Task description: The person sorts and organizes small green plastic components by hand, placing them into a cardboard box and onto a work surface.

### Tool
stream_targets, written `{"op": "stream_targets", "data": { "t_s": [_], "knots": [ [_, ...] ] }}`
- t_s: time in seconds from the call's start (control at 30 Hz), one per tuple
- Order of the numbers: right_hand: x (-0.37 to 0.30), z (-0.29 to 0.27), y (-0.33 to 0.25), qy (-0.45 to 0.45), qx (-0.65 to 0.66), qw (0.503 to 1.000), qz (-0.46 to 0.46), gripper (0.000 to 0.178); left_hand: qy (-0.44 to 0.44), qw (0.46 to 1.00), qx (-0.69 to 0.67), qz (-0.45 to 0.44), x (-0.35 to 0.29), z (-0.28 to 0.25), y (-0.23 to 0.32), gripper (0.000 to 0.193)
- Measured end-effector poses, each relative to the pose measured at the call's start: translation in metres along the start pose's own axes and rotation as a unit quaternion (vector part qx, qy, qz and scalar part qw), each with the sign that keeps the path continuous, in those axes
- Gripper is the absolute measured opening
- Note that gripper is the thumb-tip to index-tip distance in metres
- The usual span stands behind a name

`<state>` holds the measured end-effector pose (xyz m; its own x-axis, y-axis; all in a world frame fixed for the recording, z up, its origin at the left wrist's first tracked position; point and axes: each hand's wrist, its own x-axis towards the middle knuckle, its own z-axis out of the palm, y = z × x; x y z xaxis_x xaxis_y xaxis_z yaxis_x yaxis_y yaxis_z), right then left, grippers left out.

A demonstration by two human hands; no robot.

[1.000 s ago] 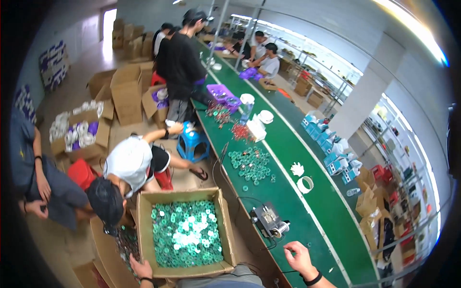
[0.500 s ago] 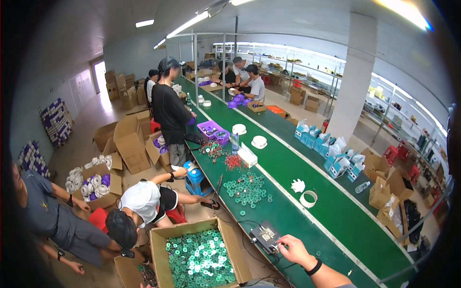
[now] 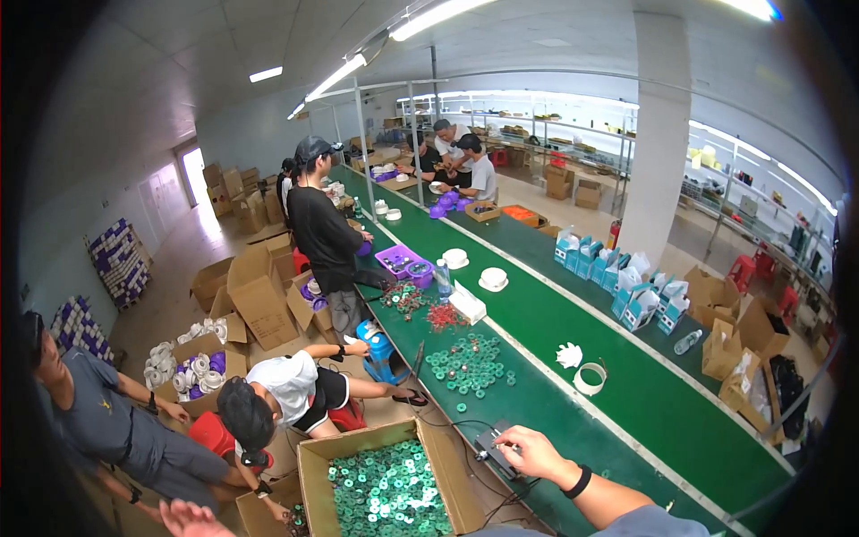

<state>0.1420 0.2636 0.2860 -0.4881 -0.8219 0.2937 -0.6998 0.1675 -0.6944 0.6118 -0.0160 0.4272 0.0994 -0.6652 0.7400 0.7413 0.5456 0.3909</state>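
My right hand (image 3: 530,452), with a black band at the wrist, reaches over the green bench to a small black box (image 3: 490,442) with cables at its near edge. Its fingers are bent together over the top of the box, and what they pinch, if anything, is hidden. At the lower left edge my left hand (image 3: 190,519) is partly in view, its fingers apart and holding nothing. Near the bench stands an open carton (image 3: 315,479) full of green ring-shaped parts (image 3: 394,488). More green rings (image 3: 467,362) lie loose on the bench.
Red parts (image 3: 445,315), a purple basket (image 3: 394,259) and a white box (image 3: 467,304) sit farther up the bench. A white ring (image 3: 590,379) lies on the green belt. Nearby, a person in white (image 3: 284,385) bends low; another in grey (image 3: 125,425) is at left.
The view has shifted, and my left hand has come in at the lower left. My right hand has moved from the box's side to over its top, covering the board there.
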Motion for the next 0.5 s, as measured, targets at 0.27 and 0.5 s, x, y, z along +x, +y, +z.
{"op": "stream_targets", "data": {
  "t_s": [0.27,0.5],
  "knots": [
    [0.011,0.018,-0.078,-0.095,0.281,0.954,-0.034,0.017,-0.185,0.896,0.404,-0.014,-0.023,0.076,-0.089,0.038],
    [0.018,0.028,-0.183,-0.112,0.309,0.909,-0.259,0.026,-0.124,0.938,0.224,-0.234,-0.046,0.153,-0.151,0.032]
  ]
}}
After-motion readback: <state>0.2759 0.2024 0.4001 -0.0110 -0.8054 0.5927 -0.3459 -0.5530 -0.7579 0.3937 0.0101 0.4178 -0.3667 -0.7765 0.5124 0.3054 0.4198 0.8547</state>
